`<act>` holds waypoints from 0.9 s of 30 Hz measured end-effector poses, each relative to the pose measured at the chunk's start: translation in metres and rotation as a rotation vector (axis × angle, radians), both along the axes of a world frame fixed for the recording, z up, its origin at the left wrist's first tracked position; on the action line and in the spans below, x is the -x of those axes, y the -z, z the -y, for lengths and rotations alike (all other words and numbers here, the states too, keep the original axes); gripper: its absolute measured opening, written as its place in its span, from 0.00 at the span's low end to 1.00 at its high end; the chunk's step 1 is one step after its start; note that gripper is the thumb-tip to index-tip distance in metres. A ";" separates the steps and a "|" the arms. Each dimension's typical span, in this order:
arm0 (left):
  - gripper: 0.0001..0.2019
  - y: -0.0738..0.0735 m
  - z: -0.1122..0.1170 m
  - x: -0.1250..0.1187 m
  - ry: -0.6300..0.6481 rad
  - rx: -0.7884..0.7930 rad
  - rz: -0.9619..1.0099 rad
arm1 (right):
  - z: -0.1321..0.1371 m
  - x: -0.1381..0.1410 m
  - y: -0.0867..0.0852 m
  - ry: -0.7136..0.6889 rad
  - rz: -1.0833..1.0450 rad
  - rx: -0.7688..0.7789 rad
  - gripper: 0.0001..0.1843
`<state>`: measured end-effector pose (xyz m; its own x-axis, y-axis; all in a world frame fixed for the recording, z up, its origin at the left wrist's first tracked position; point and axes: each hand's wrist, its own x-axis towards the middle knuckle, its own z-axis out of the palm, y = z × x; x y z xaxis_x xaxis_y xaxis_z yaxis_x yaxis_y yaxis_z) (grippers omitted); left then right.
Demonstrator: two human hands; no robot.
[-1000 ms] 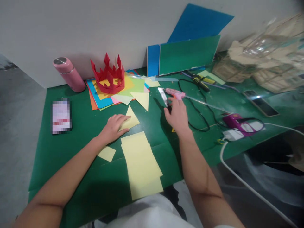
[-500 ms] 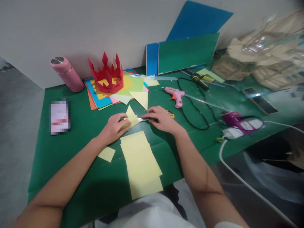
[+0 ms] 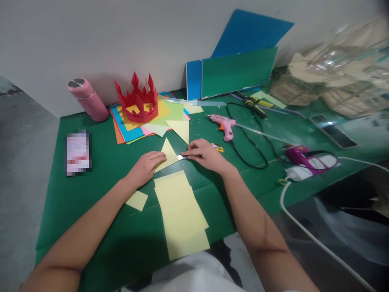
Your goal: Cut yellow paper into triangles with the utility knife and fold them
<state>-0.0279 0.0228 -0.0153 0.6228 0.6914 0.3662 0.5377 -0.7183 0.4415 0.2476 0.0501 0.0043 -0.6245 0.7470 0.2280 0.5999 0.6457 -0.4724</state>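
My left hand (image 3: 146,165) lies flat, fingers together, on a folded pale yellow paper piece (image 3: 169,152) on the green table cover (image 3: 91,194). My right hand (image 3: 204,153) grips a utility knife (image 3: 183,156), yellow at its rear end, with the blade tip at the paper's right edge. Larger pale yellow sheets (image 3: 179,211) lie just in front of my hands, and a small yellow scrap (image 3: 137,200) rests by my left wrist.
A red paper crown (image 3: 138,101) sits on a stack of coloured sheets (image 3: 127,125). Pink bottle (image 3: 88,100) and a phone (image 3: 78,152) at left. Pink glue gun (image 3: 224,123), black cable, purple device (image 3: 305,157), white cord, another phone (image 3: 332,131), blue and green boards (image 3: 237,69) at right.
My right hand came back from beside the glue gun with the knife and brought its blade to the yellow piece. My left hand stayed on the paper.
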 end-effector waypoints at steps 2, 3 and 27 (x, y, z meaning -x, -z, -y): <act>0.16 0.001 -0.001 0.000 0.008 -0.008 0.002 | -0.001 -0.001 0.001 -0.018 -0.005 -0.006 0.13; 0.16 0.001 -0.001 0.001 0.010 -0.011 0.003 | -0.002 -0.001 0.001 -0.028 -0.008 -0.014 0.13; 0.14 -0.005 -0.006 0.001 0.017 0.026 0.003 | -0.008 -0.012 0.003 -0.142 -0.035 -0.018 0.13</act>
